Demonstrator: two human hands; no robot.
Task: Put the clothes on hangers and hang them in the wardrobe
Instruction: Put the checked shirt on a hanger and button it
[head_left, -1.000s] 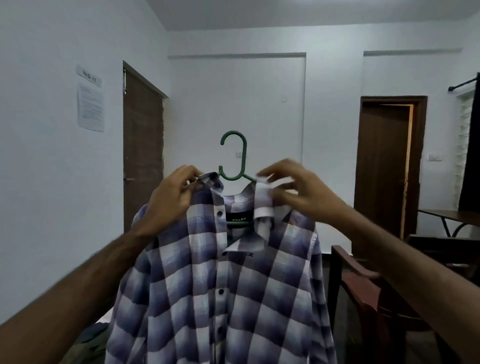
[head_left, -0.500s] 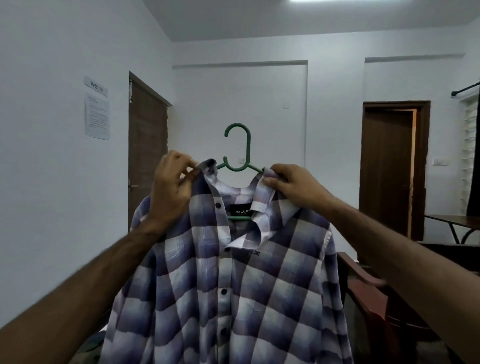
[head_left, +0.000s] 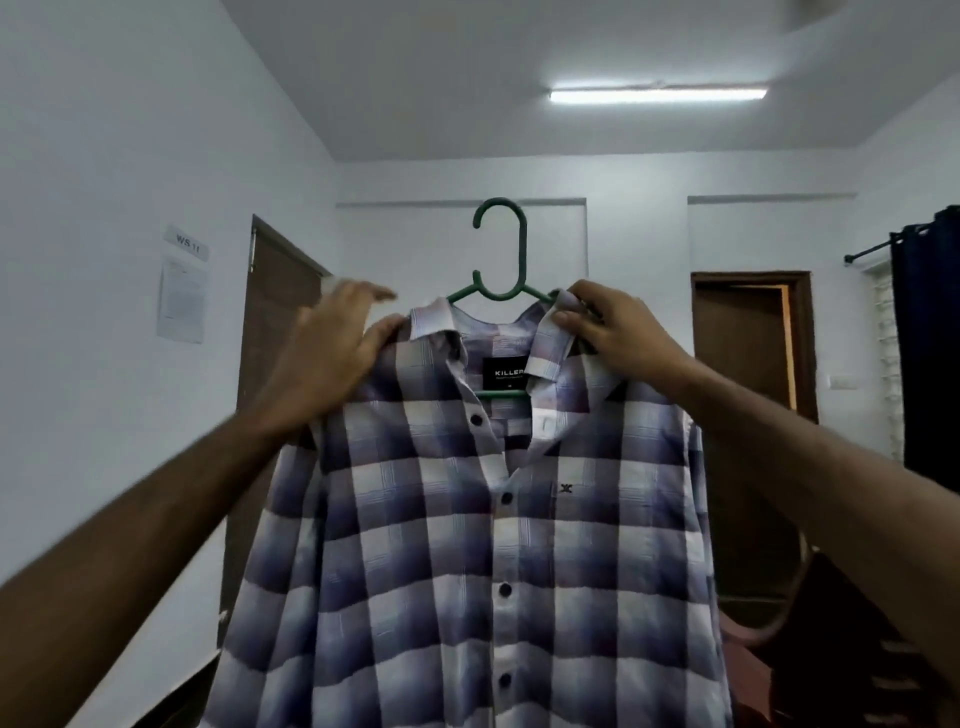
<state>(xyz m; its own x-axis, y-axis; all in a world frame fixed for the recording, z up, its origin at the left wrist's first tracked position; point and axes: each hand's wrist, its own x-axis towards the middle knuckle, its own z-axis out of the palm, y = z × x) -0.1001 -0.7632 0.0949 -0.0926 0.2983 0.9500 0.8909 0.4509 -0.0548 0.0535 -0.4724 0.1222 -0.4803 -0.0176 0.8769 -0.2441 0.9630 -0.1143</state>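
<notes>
A blue-and-white checked shirt (head_left: 467, 545) hangs in front of me on a green plastic hanger (head_left: 511, 249), whose hook stands up above the collar. My right hand (head_left: 613, 332) pinches the right side of the collar at the hanger's arm and holds the shirt up at head height. On the shirt's left shoulder lies my left hand (head_left: 332, 348), blurred by motion: its thumb is against the collar's edge and its fingers are stretched out above the fabric. No wardrobe is in view.
A brown door (head_left: 275, 322) is in the left wall next to a paper notice (head_left: 182, 299). Another brown doorway (head_left: 748, 343) is at the back right. A dark curtain (head_left: 927, 353) hangs at the right edge. A dark wooden chair (head_left: 841, 639) stands low right.
Both hands have lifted the shirt and hanger higher. My left hand's fingers have uncurled from the left collar and spread over the shoulder. My right hand keeps its pinch on the right collar.
</notes>
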